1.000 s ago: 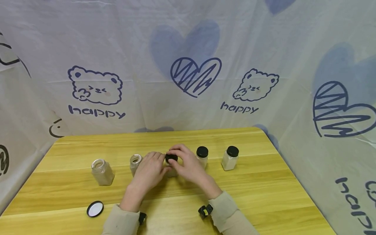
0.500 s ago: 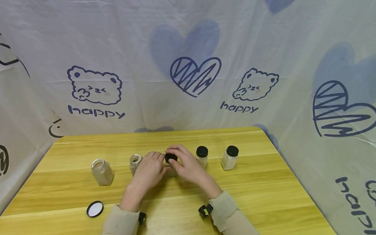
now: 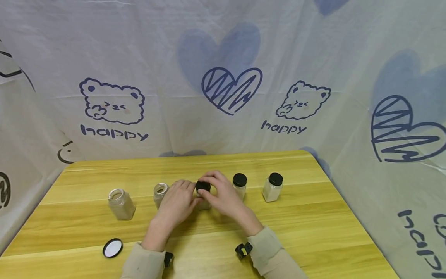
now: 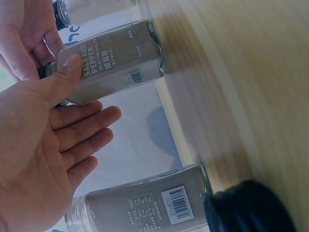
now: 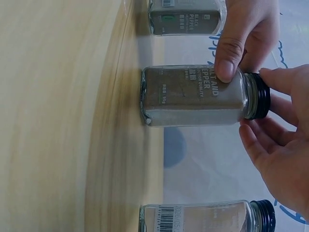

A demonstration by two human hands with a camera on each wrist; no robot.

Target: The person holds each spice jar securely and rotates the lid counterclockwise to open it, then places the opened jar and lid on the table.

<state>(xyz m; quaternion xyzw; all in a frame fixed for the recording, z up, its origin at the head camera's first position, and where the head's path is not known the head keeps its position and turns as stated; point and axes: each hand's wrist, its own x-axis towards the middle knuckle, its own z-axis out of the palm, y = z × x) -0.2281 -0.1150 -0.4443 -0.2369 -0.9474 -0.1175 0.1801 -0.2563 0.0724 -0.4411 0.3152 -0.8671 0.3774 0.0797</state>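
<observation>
While the left hand (image 3: 177,200) holds the salt-and-pepper jar (image 5: 171,94) between thumb and fingers, the right hand (image 3: 224,197) pinches its black lid (image 5: 262,97); jar stands upright on the table (image 3: 313,232), below the lid grip, uncapped jar (image 3: 158,197) just left.

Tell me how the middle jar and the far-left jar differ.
The middle jar wears a black lid; the far-left jar is open. The left hand holds the middle jar and the right hand its lid; neither touches the far-left jar. Both are clear and stand upright on the table.
</observation>
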